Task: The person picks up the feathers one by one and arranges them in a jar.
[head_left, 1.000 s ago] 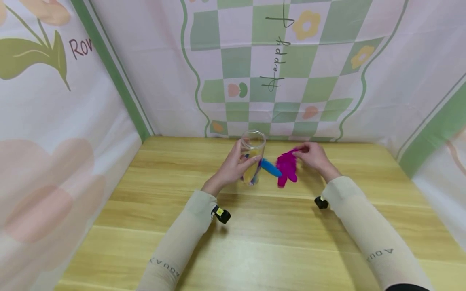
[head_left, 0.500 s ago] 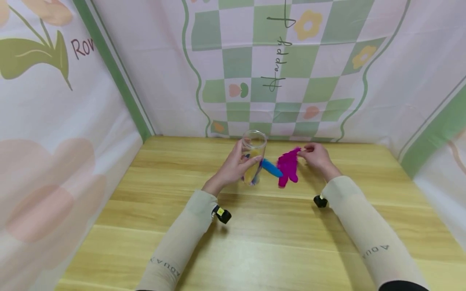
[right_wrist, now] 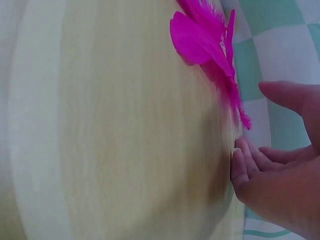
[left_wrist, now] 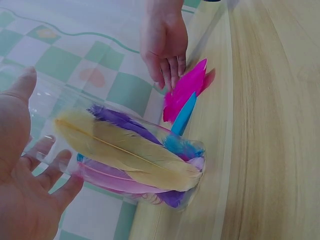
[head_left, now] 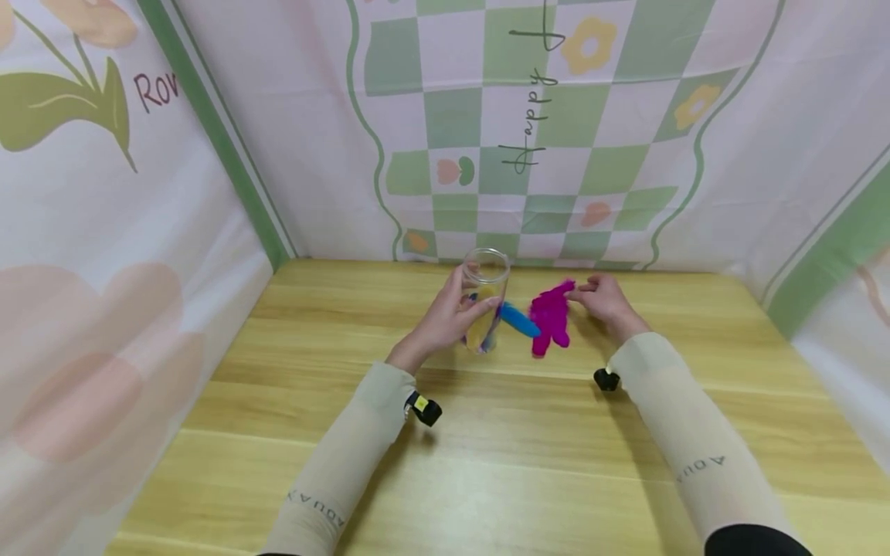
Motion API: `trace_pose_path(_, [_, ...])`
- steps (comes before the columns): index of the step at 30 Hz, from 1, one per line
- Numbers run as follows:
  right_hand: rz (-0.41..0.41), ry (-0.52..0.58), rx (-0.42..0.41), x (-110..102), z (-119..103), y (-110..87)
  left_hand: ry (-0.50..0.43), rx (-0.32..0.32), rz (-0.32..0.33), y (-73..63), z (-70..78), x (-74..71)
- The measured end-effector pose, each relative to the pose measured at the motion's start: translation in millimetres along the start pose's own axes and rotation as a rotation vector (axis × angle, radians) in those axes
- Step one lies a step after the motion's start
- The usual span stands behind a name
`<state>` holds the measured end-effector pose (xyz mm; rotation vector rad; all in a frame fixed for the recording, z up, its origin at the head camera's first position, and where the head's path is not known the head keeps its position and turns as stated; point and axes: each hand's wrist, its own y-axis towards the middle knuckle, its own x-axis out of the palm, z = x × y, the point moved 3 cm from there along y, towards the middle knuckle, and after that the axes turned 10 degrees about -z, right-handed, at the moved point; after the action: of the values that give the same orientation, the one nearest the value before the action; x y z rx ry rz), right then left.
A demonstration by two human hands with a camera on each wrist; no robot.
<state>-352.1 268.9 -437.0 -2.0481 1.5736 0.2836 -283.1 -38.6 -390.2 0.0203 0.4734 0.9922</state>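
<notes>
My left hand (head_left: 443,315) grips a clear cylindrical jar (head_left: 487,272) upright on the table. Inside it, in the left wrist view, are a beige feather (left_wrist: 120,150), purple feathers (left_wrist: 125,122), a pink feather (left_wrist: 120,177) and a bit of blue. To the jar's right lies a blue feather (head_left: 519,319), its tip against a small pile of magenta feathers (head_left: 549,316). My right hand (head_left: 605,299) is just right of that pile, thumb apart from the loosely bent fingers, as the right wrist view shows; nothing is between them.
All this stands near the back edge of a wooden table (head_left: 487,448). A printed cloth (head_left: 514,116) hangs behind it, with more cloth (head_left: 132,232) along the left side. Each wrist wears a small black camera (head_left: 426,410).
My right fingers, earlier pinching the top of the magenta feathers, have let go and drawn slightly right. The feathers now lie more spread out. My left hand and the jar stay put.
</notes>
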Motion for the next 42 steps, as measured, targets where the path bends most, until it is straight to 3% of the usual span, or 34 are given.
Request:
trace_pose_path(8, [-0.001, 0.041, 0.020, 1.1, -1.7, 5.4, -0.010, -0.030, 0.014, 0.2, -1.6, -1.3])
trace_pose_path(12, [0.033, 0.009, 0.020, 1.1, 1.1, 6.8, 0.000, -0.040, 0.019, -1.3, -1.2, 0.1])
trace_pose_path(18, [0.084, 0.030, 0.044, 4.2, 6.3, 8.3, -0.003, -0.009, 0.009, -3.6, -1.9, 3.1])
trace_pose_path(25, [0.163, 0.015, 0.017, 8.4, 7.9, 15.0, 0.001, 0.018, 0.007, -3.5, -1.6, 3.4])
trace_pose_path(42, [0.298, -0.050, 0.099, 14.4, -0.7, 19.8, -0.023, 0.001, 0.010, -2.3, -1.8, 0.8])
